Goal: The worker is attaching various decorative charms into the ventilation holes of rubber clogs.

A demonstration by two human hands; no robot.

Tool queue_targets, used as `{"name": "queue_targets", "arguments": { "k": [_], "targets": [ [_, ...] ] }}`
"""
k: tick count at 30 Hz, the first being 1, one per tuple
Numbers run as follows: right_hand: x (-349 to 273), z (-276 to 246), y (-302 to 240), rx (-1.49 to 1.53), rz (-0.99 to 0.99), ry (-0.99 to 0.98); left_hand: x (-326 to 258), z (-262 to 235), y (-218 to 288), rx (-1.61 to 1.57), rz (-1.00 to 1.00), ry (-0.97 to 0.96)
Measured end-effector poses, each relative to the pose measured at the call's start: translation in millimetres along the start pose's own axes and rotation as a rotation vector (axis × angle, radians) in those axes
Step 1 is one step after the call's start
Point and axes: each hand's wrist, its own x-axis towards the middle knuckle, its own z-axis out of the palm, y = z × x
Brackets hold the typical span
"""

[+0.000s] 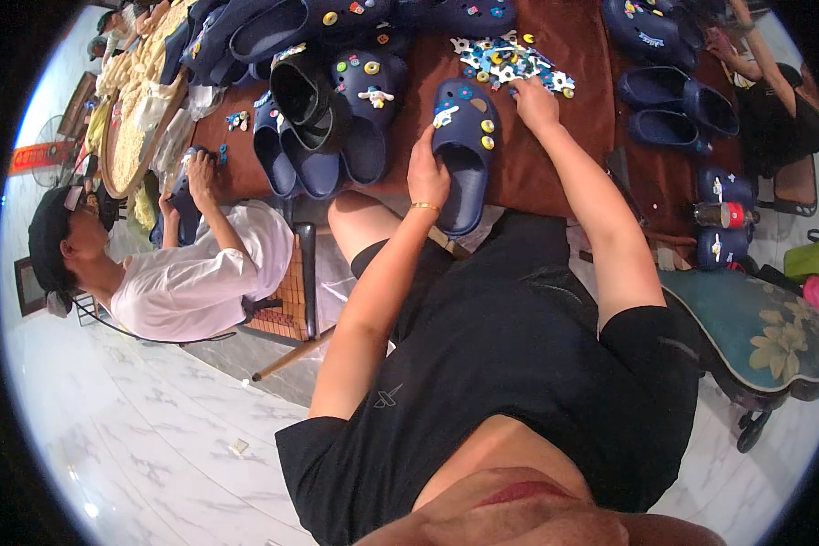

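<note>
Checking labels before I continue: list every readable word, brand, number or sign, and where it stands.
Wording described, not copied.
Upper right charm: white lettering.
Red bottle label: too small to read.
Red sign, far left: too blurred.
Black shirt: pale chest logo, no readable word.
Held clog: no readable text.
Charm pile: too small to tell.

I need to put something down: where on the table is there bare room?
Bare brown cloth shows between the charm pile and the clogs at right; a narrower strip lies between the clog in the left hand and the clogs to its left. Crowded: the upper left, with heaped clogs.
</note>
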Motion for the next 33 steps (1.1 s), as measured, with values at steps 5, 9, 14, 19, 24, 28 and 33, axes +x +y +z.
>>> {"name": "queue_targets", "arguments": {
  "k": [5,9,14,19,24,28,33],
  "targets": [
    [0.9,1.3,0.7,-0.01,-0.007,0.0,0.1,-1.0,-1.5,-0.005,-0.002,0.012],
    [3.0,3.6,4.8,0.195,0.133,-0.049,-1.5,-1.8,-1.5,-0.009,0.012,0.019],
    [21.3,3.9,-8.2,0.552,0.247,-0.119,0.4,-0.7,0.4,0.022,-0.017,0.007],
    [39.8,1.8,-52.2,0.706,0.084,-0.346,-0.1,0.3,-1.5,0.02,-0.018,-0.009],
    [51.4,5.8,-76.7,0.43,-0.082,-0.408,-0.5,2.5,-5.5,0.037,0.021,0.022],
    [59.8,4.3,-84.2,0.248,-0.085,-0.484,-0.6,1.5,-3.3,0.034,0.024,0.007],
    [68.3,0.7,-96.2,0.048,-0.101,-0.526,-1.0,2.2,-5.2,0.011,-0.037,-0.016]
  ]
}}
